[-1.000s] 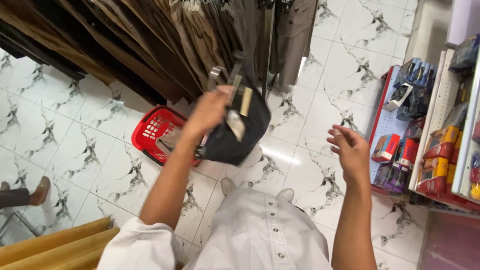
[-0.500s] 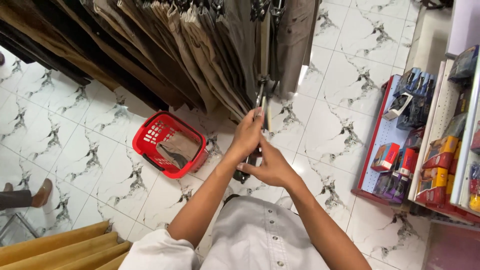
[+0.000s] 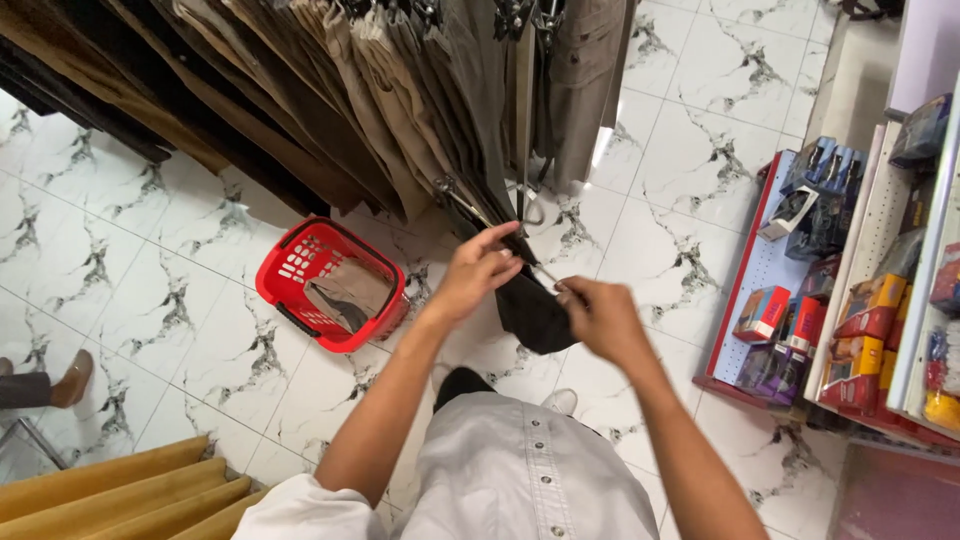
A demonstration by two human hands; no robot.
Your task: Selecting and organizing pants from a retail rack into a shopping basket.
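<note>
Standing over a white marbled tile floor (image 3: 150, 250), close to a rack of hanging trousers (image 3: 400, 110) in browns, tans and greys.

Left hand (image 3: 478, 272) raised to the lower edge of that row, fingers curled and pressed onto the top of a dark garment (image 3: 530, 310) just where it meets the hanging row. Right hand (image 3: 600, 318) just beside, fingers closed in a pinch on the same dark cloth, with a thin pale strip, perhaps a tag or hanger part, showing between the two hands; cannot tell which.

Dark garment hanging between both hands, above the floor and a black shoe, its upper edge level with the bottoms of the hung trousers. Not yet up among the others on the rack: held, not hung, as far as can be judged.

Red plastic basket (image 3: 330, 285) on the floor to the left, well apart from the hands, with one folded brownish piece of cloth inside. Shelves of boxed goods (image 3: 800, 320) to the right, untouched. Another person's shoe (image 3: 70, 378) at the far left edge.
</note>
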